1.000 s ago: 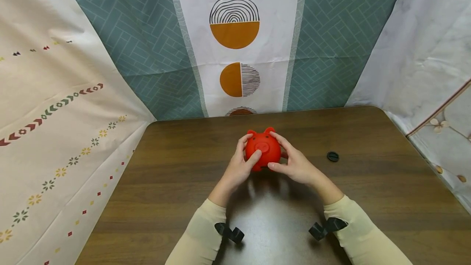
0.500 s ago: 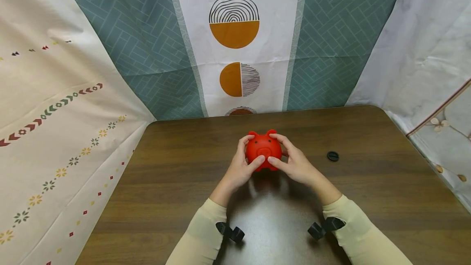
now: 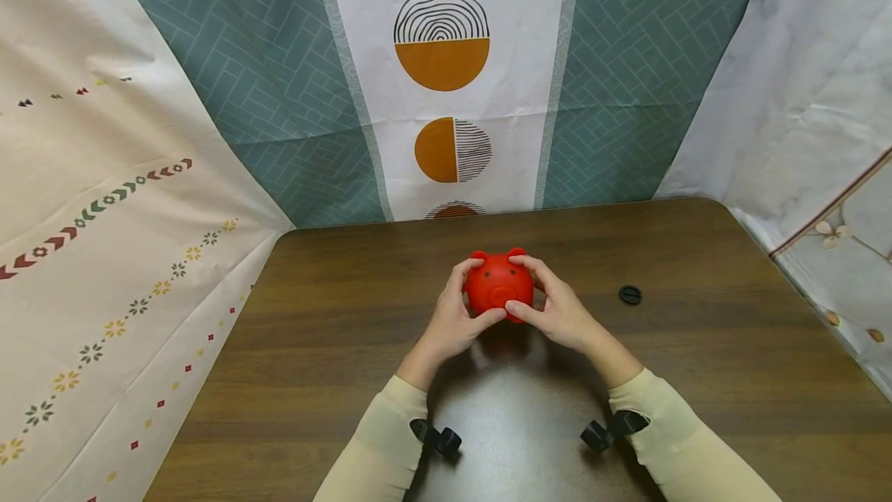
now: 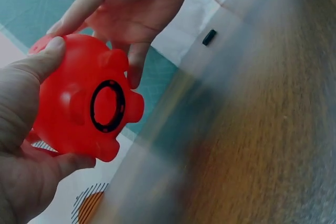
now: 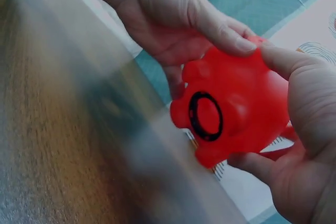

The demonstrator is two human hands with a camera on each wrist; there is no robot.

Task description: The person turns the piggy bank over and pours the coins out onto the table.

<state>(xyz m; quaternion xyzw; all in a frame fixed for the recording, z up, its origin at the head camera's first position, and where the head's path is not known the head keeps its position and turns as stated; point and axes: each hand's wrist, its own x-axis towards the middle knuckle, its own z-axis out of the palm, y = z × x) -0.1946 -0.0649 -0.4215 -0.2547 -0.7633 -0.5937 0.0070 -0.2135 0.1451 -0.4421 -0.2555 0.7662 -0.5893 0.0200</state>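
A red piggy bank [image 3: 491,285] is held up off the table between both hands, its face toward me in the head view. My left hand [image 3: 453,320] grips its left side, thumb low by the snout and fingers up near the ear. On the other side my right hand [image 3: 557,312] grips it likewise, thumb just under the snout. Both wrist views show the belly with short feet and a black-rimmed round hole [image 4: 107,106], uncovered. A round black plug [image 3: 630,295] with a bar across it lies on the table to the right.
The brown wooden table [image 3: 334,347] runs back to a hanging patterned cloth [image 3: 446,107]. Pale printed cloths hang along the left and right sides. Each forearm carries a black strap-on camera mount.
The piggy bank has tipped so its snout and eyes sit lower, and its face has levelled. My thumbs have shifted, the left one down and right. The black plug has stayed put.
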